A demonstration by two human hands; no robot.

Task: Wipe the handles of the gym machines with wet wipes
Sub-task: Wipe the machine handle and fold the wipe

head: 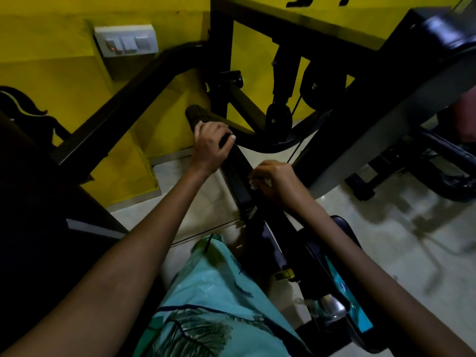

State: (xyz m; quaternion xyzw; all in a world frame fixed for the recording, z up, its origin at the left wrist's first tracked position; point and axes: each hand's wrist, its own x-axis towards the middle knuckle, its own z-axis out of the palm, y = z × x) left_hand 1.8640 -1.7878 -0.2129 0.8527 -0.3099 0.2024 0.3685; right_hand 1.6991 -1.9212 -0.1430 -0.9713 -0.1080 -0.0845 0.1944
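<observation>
Both arms reach forward and down over a black gym machine [342, 104] standing against a yellow wall [51, 60].

Left hand [212, 145]: fingers clenched round the black handle [203, 117], a padded bar whose round end projects up and left beyond the knuckles. The thumb lies over the near side of the bar.

Right hand [274, 180]: fingers curled, grasping a crumpled white wipe [257, 183] and pressing it against the same bar lower down, just beside the flat black section [238, 176] that runs between the two hands. Only the edges of the wipe show under the palm; most of it is hidden by the hand.

The two hands are near each other along the bar but apart, the left higher and further away, the right closer to the person.

Surroundings: a white switch plate [126, 41] on the wall, upper left. A black pulley [323, 86] and cable in the machine frame behind the handle. A pale tiled floor [386, 240] below. A teal patterned garment [206, 305] fills the lower centre. At the lower right, under the right forearm, lies a teal packet [353, 305] on a dark padded surface; its label is too blurred to read.
</observation>
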